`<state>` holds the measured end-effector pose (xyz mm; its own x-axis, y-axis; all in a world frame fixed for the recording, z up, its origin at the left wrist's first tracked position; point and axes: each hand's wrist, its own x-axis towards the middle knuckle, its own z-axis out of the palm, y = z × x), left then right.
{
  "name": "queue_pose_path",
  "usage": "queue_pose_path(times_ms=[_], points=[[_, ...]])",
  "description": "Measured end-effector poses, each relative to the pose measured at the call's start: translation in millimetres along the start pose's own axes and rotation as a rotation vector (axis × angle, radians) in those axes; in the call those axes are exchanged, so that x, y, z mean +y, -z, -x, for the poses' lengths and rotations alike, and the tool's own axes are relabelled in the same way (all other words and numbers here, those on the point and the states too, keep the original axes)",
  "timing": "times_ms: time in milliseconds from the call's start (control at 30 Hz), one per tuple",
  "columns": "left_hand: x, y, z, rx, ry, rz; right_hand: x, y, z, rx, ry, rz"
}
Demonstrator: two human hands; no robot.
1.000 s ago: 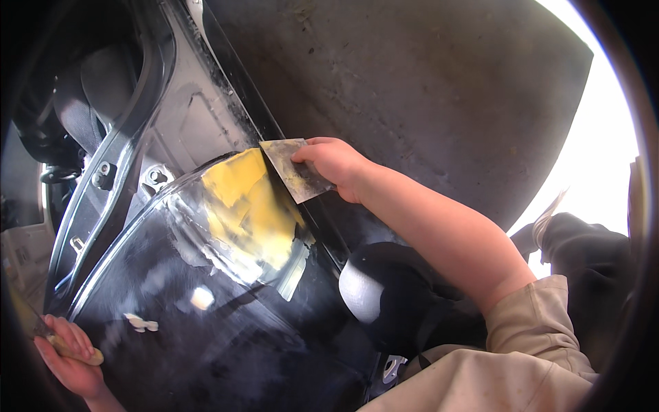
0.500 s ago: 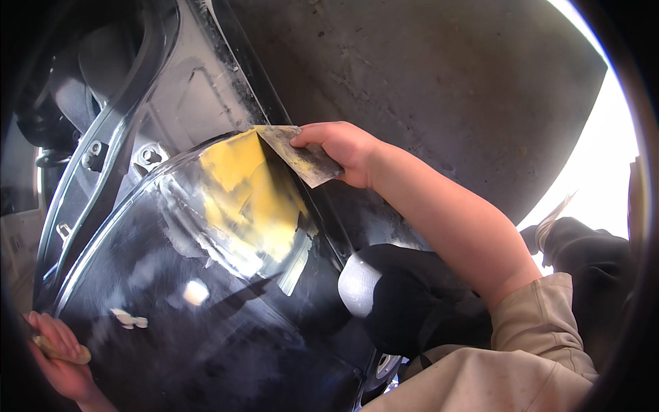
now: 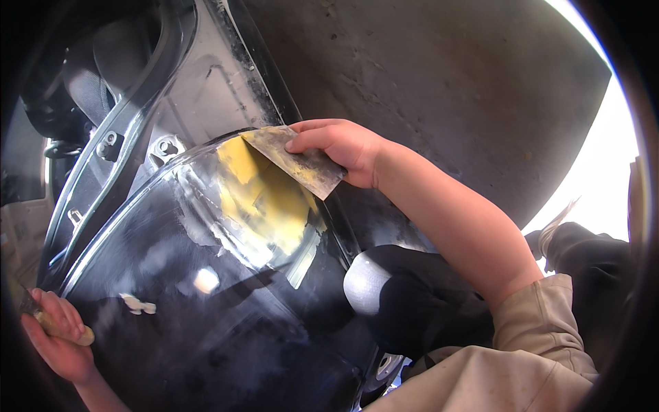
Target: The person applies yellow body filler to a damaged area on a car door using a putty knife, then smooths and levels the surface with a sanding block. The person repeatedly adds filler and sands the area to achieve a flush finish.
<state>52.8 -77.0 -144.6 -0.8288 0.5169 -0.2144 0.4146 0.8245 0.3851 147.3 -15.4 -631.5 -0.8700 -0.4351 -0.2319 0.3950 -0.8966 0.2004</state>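
My right hand grips a flat, smeared metal spreader, which lies at an angle over the upper part of a yellow filler patch. The patch, with streaky pale edges, covers part of a dark vehicle body panel beside a curved edge. Low at the far left, my left hand is closed round the pale handle of a putty knife, its blade dimly visible in the shadowed rim of the view.
Bare metal with a bolted bracket and a door-frame edge lie at upper left. A dark grey surface fills the upper right. My dark-clad knee with a pale pad is below my right arm.
My right hand and spreader have moved up from a second ago, and the blade now covers more of the yellow patch's top. My left hand still holds the knife, slightly higher.
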Motion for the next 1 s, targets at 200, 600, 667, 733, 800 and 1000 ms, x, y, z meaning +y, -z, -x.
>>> queue_pose_path(times_ms=[200,600,667,733,800,1000], points=[[3,-10,0,-0.004,-0.007,0.004,-11,-26,18,-0.040,0.028,0.108],[11,-45,7,-0.190,-0.034,0.030,-75,-56,96,-0.151,0.840,0.233],[12,-50,10,-0.213,0.030,0.046,-79,-61,99,-0.073,0.986,0.207],[10,-53,18,-0.236,0.094,0.019,-70,-70,98,-0.077,1.094,0.235],[13,-70,18,-0.331,0.116,-0.009,-56,-82,101,-0.112,1.190,0.221],[27,-97,17,-0.472,0.256,-0.028,-37,-112,119,-0.258,1.515,0.651]])
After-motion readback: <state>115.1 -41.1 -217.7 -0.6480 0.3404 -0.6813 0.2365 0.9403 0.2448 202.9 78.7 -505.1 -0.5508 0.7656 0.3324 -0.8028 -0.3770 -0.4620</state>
